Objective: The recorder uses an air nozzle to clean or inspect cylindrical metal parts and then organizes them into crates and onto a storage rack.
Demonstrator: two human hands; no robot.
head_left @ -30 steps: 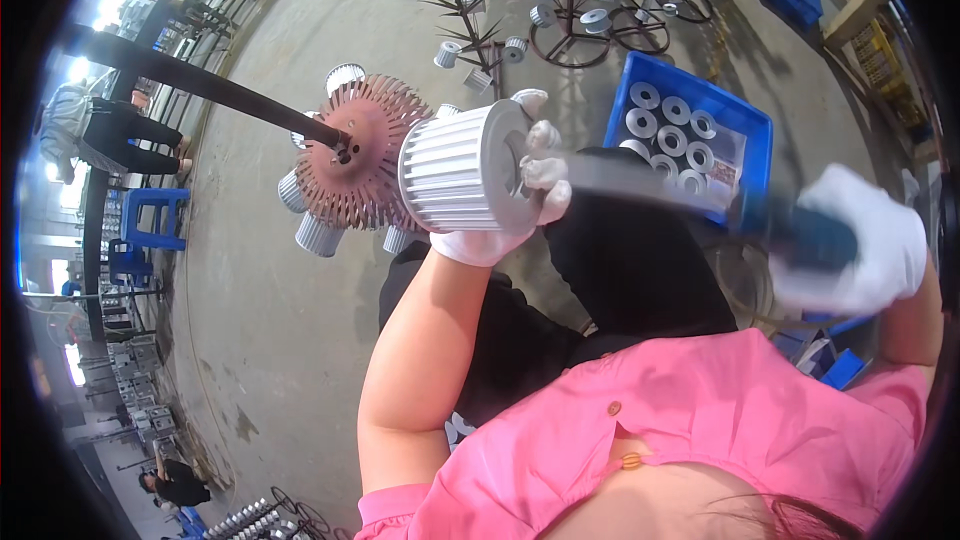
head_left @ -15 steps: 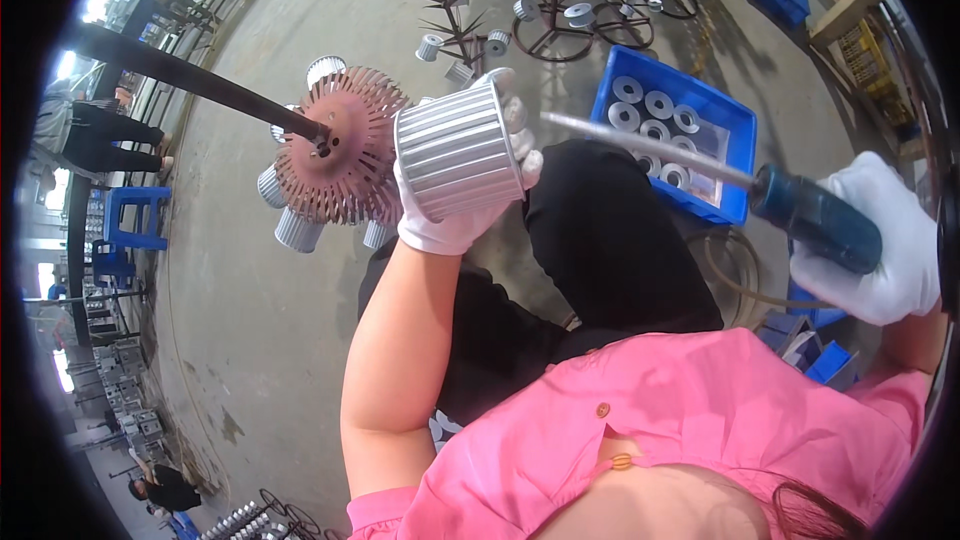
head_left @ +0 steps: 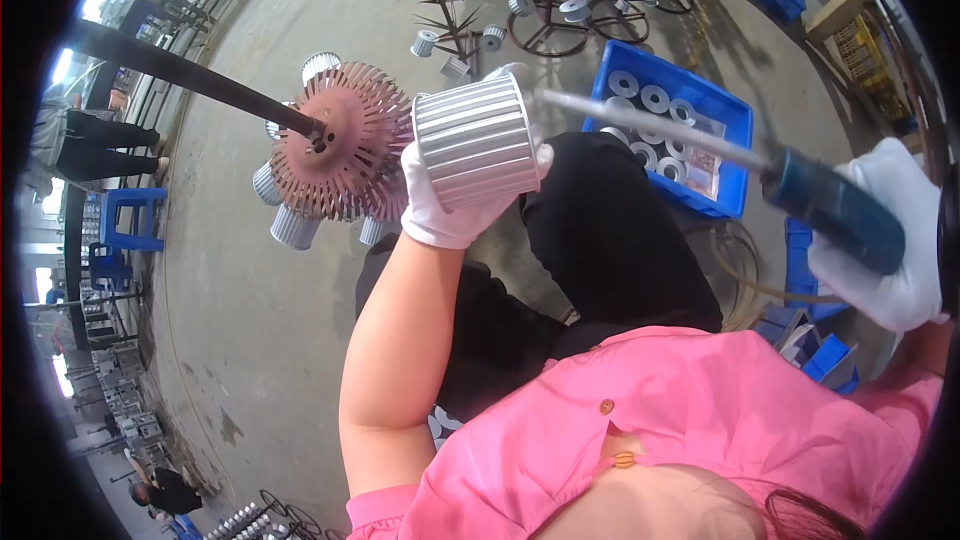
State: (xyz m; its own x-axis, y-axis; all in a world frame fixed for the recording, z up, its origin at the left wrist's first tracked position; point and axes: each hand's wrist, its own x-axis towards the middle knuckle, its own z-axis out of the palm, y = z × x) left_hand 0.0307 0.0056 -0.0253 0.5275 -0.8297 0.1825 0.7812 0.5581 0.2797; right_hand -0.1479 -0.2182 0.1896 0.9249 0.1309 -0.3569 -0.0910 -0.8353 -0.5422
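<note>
A silver toothed pulley [head_left: 476, 138] sits in my white-gloved left hand [head_left: 445, 212], its ridged side facing up. That hand is closed around it from below and behind. My gloved right hand [head_left: 885, 240] grips a hand tool [head_left: 835, 208] by its thick teal handle. From the handle a long grey metal rod [head_left: 660, 130] points left toward the pulley. The rod is blurred, and its tip stands close to the pulley's right end, apart from it. What shape the tip has I cannot tell.
Left of the pulley stands a pinkish slotted disc [head_left: 345, 140] on a dark bar [head_left: 190, 80], with more pulleys around it. A blue bin [head_left: 735, 195] of pale rings lies beyond my knee. Spiked racks [head_left: 550, 20] hold pulleys at the back. A hose [head_left: 740, 260] curls at right.
My left hand has shifted a little to the right with the pulley, which is turned slightly. My right hand and the tool have moved slightly right.
</note>
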